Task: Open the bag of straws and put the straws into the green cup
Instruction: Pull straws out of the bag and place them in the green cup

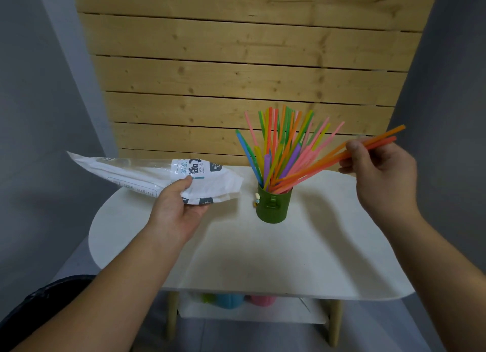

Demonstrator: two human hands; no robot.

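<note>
A green cup (273, 207) stands on the white table (263, 251), a little right of centre. Several coloured straws (278, 146) fan out of it. My right hand (381, 172) is up and to the right of the cup, pinching a few orange and pink straws (323, 162) whose lower ends reach into the cup. My left hand (178, 207) holds the white and clear plastic straw bag (163, 175) to the left of the cup, lifted above the table and lying roughly flat. I see no straws inside the bag's clear part.
A wooden slat wall (236, 75) rises right behind the table. A lower shelf (249, 312) under the tabletop holds green, blue and pink objects. A dark object (39, 304) sits at the lower left, off the table.
</note>
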